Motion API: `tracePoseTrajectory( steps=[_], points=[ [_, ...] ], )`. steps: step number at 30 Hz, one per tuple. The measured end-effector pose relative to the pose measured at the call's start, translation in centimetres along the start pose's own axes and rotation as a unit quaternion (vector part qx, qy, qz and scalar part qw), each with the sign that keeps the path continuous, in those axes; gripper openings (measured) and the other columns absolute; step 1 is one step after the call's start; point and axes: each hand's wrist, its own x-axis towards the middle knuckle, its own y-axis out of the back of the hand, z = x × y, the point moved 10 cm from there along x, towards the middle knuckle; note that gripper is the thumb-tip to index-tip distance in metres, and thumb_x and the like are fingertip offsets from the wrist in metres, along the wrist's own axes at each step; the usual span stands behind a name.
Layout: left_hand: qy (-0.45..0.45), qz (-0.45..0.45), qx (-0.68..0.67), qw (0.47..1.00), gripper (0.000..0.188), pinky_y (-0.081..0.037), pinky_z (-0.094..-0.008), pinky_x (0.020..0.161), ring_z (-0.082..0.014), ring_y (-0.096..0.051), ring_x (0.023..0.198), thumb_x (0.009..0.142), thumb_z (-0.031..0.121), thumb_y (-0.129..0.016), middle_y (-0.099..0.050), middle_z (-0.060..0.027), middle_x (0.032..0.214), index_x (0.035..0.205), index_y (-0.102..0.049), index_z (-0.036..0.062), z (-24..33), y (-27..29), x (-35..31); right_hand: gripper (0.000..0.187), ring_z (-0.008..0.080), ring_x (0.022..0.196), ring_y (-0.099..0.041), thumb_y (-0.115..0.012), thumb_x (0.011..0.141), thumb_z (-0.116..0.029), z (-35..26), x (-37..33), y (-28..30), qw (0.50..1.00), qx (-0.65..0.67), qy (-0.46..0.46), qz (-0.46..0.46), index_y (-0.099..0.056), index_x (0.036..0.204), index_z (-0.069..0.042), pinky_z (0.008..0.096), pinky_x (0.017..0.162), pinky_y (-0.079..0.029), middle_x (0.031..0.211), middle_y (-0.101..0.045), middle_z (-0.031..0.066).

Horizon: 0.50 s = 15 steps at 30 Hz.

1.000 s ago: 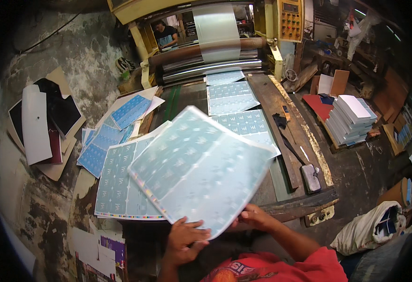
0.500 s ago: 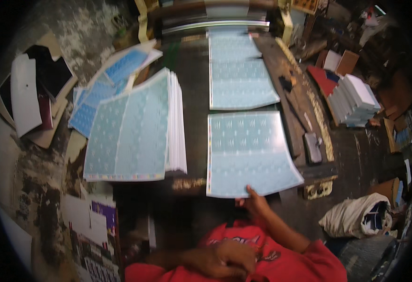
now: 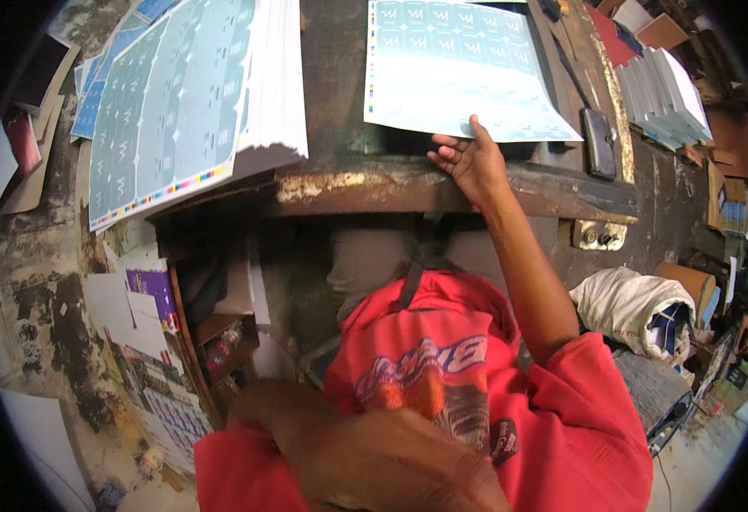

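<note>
**At the near edge of the sheet (image 3: 459, 77), right grip (image 3: 479, 166) spread**

Lies on the counter (image 3: 357, 183) just ahead of the right grip, print side up, pale blue-green with a strip of colour patches down the left margin. Meets the right grip, in this view, at about the middle of the near edge: thumb over the paper, fingers curled at the edge and parted from the thumb. Cannot tell how firm any contact is.

Has the left grip (image 3: 408, 465) well apart from the sheet, low in view, in front of the red shirt (image 3: 442, 341). Cannot tell whether spread or pressed together.

To the left, across bare counter, see a thick stack (image 3: 165, 102) of similar sheets. To the right, near the sheet's corner, note a dark case (image 3: 598, 143); farther right and lower, a white sack (image 3: 622, 303).
</note>
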Motion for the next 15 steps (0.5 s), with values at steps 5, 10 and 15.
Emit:
tracePoseTrajectory(
  steps=[5, 10, 15],
  points=[
    [-0.038, 0.143, 0.191, 0.97, 0.029, -0.055, -0.0375, 0.078, -0.0314, -0.068, 0.089, 0.096, 0.02, -0.061, -0.068, -0.0226, 0.102, 0.104, -0.068, -0.0072, 2.5, 1.9, -0.9, 0.049, 0.0224, 0.081, -0.062, -0.04, 0.103, -0.04, -0.9, 2.1, -0.2, 0.999, 0.015, 0.028, 0.031, -0.039, 0.124, 0.004, 0.0451, 0.084, -0.054, 0.102, -0.064, 0.0206],
    [-0.116, 0.246, 0.721, 0.637, 0.052, -0.039, -0.0468, 0.107, -0.0376, -0.052, 0.125, 0.092, 0.031, -0.066, -0.055, -0.0272, 0.131, 0.125, -0.056, -0.007, 9.1, 10.1, -3.5, 0.047, 0.0253, 0.089, -0.061, -0.042, 0.101, -0.035, -1.2, 2.6, 1.9, 0.995, 0.03, 0.057, 0.072, -0.034, 0.132, 0.0, 0.0453, 0.084, -0.053, 0.111, -0.063, 0.0166],
    [0.064, 0.209, 0.899, 0.378, 0.063, -0.023, -0.0461, 0.117, -0.0319, -0.036, 0.141, 0.094, 0.041, -0.061, -0.047, -0.0173, 0.146, 0.142, -0.046, 0.003, 11.3, 15.9, -3.5, 0.057, 0.022, 0.098, -0.059, -0.044, 0.1, -0.042, -0.9, -2.7, -4.3, 1.0, 0.003, -0.024, 0.016, -0.038, 0.142, -0.004, 0.0411, 0.091, -0.05, 0.125, -0.058, 0.0149]
  ],
)
